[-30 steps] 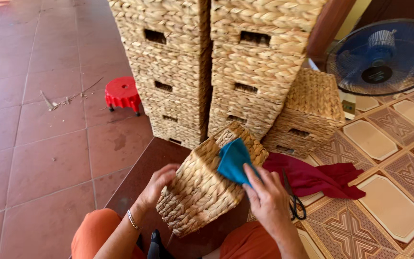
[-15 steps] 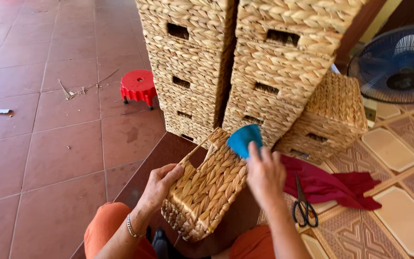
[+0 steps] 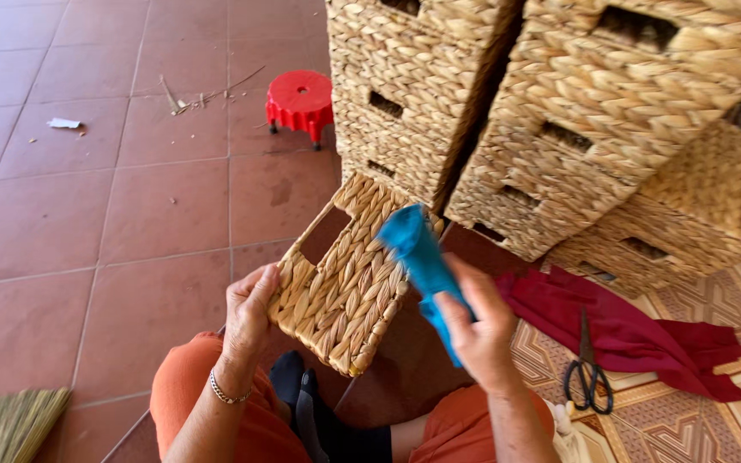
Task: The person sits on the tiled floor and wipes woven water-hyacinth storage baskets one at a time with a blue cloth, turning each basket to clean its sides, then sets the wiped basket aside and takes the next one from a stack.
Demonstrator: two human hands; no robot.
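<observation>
Woven basket [image 3: 345,283]: lying tilted over the lap at the middle of the view, handle opening turned up toward 11 o'clock. Being steadied at its 9 o'clock edge by the left hand [image 3: 249,313], fingers curled closed around the lower rim. Being met at its 3 o'clock corner by the blue cloth [image 3: 418,249], bunched and gripped tightly in the closed fingers of the right hand [image 3: 478,330], the cloth's free end touching the weave near the top corner.

Probably wiping the weave. For doing it well, judging from this: holding the rim firmly so nothing is rocking; pressing the cloth flat rather than bunched; following the run of the braids, not crossing them, so no fibre is snagging; turning the basket with the left hand instead of stretching the right.

Standing just beyond, from 12 to 2 o'clock, a stack of baskets [image 3: 559,111], close enough to be bumped. Lying at 4 o'clock, a red cloth [image 3: 636,330] with scissors [image 3: 587,377] on it, blades near the right forearm and worth minding. Sitting at 11 o'clock, well apart, a red stool [image 3: 300,99].
</observation>
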